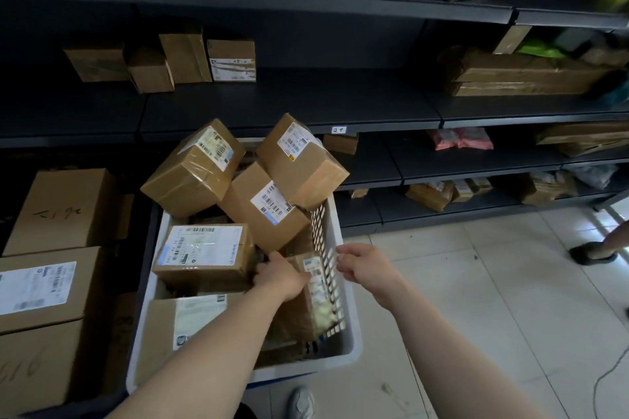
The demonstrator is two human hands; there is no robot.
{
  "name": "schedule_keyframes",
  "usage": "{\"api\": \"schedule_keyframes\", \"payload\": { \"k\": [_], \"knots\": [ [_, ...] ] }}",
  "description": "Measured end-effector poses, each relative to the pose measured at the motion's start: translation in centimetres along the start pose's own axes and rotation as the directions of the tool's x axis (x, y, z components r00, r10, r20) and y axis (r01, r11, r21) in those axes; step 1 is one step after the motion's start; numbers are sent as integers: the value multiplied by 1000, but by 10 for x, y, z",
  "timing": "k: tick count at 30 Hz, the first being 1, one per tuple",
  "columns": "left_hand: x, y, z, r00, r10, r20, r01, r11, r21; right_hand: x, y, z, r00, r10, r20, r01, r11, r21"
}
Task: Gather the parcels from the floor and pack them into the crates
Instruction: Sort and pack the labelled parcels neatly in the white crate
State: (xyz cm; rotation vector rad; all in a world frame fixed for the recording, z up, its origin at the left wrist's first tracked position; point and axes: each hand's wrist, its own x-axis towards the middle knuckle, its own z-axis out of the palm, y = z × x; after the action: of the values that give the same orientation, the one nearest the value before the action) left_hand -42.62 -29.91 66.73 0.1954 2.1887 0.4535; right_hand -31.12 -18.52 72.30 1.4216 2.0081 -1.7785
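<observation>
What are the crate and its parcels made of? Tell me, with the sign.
Crate: seemingly white moulded plastic, matt; its wall is a slotted lattice. Parcels: brown cardboard, matt, folded edges; shiny clear tape on some, printed paper labels.

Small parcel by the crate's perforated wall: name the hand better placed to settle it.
Left, probably. The left hand is inside the crate, gripping the small parcel; the right hand hangs outside it.
</observation>
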Motion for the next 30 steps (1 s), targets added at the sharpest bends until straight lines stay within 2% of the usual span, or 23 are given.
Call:
{"api": "schedule_keyframes", "payload": {
  "k": [3,6,8,12,14,17,19,22,27,30],
  "knots": [
    [0,7,-12,1000,2,6,-2,998,-69,11,-3,-6,998,-54,32,55,998,-43],
    [-2,13,-34,999,50,16,-48,992,-116,19,-13,-7,992,-114,62,123,977,-176],
    [-7,16,-51,995,90,44,-78,971,-228,20,-21,-6,981,-158,110,179,958,-225],
    [-15,9,-80,985,118,123,-45,875,-481,28,-35,-3,965,-180,190,214,960,-179],
    [-19,5,-85,972,154,177,-18,802,-598,30,-41,-3,957,-198,213,244,944,-223],
    [-19,4,-79,970,198,140,-41,703,-710,26,-50,-3,946,-223,236,283,922,-265],
    [-19,6,-70,980,192,53,-110,741,-662,27,-54,-2,946,-239,220,296,914,-277],
    [-15,-1,-58,980,177,-87,-197,865,-462,29,-54,0,948,-233,217,301,877,-374],
    [-17,-15,-46,995,98,-11,-96,942,-322,33,-38,15,943,-215,255,325,767,-554],
    [-20,-12,-40,993,103,-55,-109,986,-124,38,-30,26,937,-206,282,347,644,-682]
  ]
}}
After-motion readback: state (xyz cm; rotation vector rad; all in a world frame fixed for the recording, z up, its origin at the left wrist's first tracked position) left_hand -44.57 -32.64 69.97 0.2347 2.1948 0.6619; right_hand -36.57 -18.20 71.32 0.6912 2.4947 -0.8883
